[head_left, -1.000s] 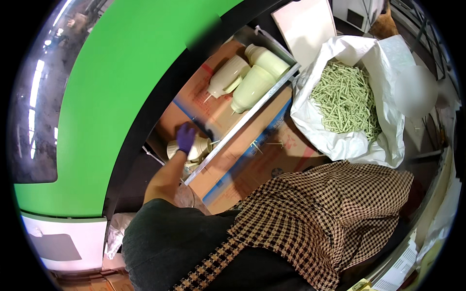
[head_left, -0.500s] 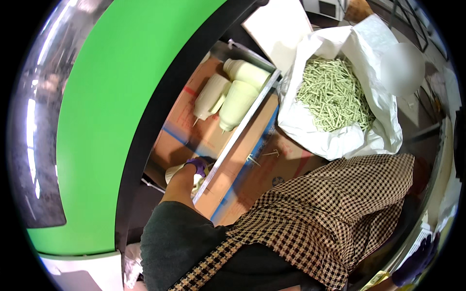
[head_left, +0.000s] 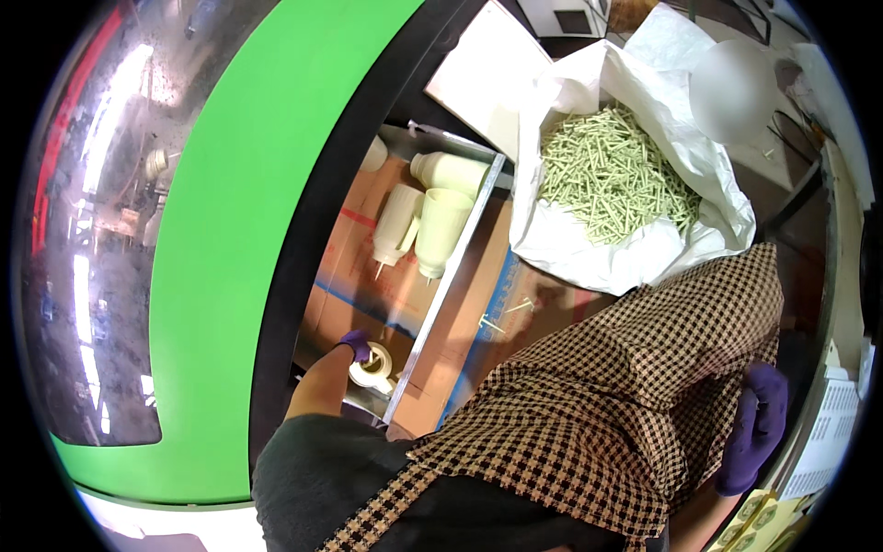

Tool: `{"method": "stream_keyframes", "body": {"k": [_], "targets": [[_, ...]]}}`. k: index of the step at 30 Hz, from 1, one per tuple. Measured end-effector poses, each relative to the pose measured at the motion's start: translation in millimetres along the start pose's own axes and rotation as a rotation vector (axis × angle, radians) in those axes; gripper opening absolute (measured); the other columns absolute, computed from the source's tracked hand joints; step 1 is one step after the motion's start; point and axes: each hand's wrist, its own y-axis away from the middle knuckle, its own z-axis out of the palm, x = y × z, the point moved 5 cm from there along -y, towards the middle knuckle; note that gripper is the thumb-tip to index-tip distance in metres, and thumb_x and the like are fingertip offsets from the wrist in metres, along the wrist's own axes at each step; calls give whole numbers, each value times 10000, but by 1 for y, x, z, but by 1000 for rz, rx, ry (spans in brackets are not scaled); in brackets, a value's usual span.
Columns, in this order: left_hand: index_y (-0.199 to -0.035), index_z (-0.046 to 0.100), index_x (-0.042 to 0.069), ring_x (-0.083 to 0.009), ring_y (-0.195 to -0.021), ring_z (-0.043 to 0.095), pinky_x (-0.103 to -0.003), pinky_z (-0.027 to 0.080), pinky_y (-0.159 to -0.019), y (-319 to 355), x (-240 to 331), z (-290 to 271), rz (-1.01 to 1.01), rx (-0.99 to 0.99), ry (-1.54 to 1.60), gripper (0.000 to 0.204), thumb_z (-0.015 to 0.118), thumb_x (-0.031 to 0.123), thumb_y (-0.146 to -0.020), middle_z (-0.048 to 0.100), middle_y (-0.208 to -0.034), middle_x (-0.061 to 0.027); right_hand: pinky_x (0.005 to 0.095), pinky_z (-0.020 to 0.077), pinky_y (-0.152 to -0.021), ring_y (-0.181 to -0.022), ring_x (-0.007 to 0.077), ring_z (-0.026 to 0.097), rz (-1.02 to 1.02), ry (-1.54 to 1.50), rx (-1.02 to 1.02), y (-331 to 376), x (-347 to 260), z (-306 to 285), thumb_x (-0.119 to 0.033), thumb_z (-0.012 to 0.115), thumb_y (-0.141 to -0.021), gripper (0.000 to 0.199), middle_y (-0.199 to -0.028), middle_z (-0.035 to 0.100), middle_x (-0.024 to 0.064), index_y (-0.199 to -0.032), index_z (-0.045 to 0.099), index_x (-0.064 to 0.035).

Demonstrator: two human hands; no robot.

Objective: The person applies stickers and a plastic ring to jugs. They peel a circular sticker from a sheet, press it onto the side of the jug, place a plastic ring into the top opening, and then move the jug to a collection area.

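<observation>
My left hand (head_left: 355, 345), in a purple glove, reaches into a metal-edged bin at the machine's side. Its fingers close on the rim of a cream plastic mug (head_left: 384, 375), whose round mouth faces up. Farther up the bin lie a pale green cup (head_left: 443, 230), a beige mug (head_left: 397, 224) and another pale green cup (head_left: 451, 173); thin stubs stick out of the bases of the nearer two. My right hand (head_left: 754, 428), also gloved in purple, is beside the checked apron at the right. Its fingers are loosely bent and apart, with nothing seen in them.
A white sack (head_left: 589, 267) full of small pale green sticks (head_left: 621, 175) stands beyond the apron. Cardboard (head_left: 497, 354) with blue tape and loose stick pieces lies beside the bin's metal edge (head_left: 446, 285). A green machine panel (head_left: 248, 212) curves along the left.
My right hand has come in from the lower right edge to beside the apron. At my left hand, the mug now shows its mouth upward. The view has shifted slightly.
</observation>
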Motion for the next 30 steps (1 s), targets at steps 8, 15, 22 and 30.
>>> {"method": "stream_keyframes", "body": {"k": [8, 15, 22, 30], "targets": [[-1454, 563, 95, -222, -951, 721, -351, 585, -822, 245, 220, -235, 772, 523, 816, 632, 739, 178, -853, 727, -1192, -164, 316, 520, -856, -974, 217, 654, 10, -90, -75, -20, -42, 50, -13, 643, -915, 281, -1060, 685, 126, -1193, 678, 5], [-1504, 444, -42, -199, -899, 724, -319, 586, -811, 363, 391, -214, 1596, 929, 806, 716, 754, 171, -895, 730, -1103, -213, 393, 521, -625, -692, 272, 615, -62, 76, -167, -49, -75, 125, -222, 707, -917, 518, -882, 602, 123, -1404, 589, -92], [-1544, 434, 98, -313, -1097, 588, -515, 451, -1036, 392, 415, -210, 1511, 974, 119, 1063, 774, 670, -715, 576, -1176, -130, 411, 521, -644, -735, 297, 628, -236, 242, -300, -68, -31, 97, -108, 664, -873, 444, -866, 591, 116, -1317, 657, -121], [-1472, 401, -28, -398, -1260, 551, -505, 387, -1116, 366, 449, -208, 1723, 881, 536, 1096, 915, 444, -627, 621, -1330, -217, 348, 599, -729, -887, 295, 710, -301, 118, -17, -33, -26, 94, -31, 671, -823, 399, -1167, 676, 157, -1217, 688, -91]]}}
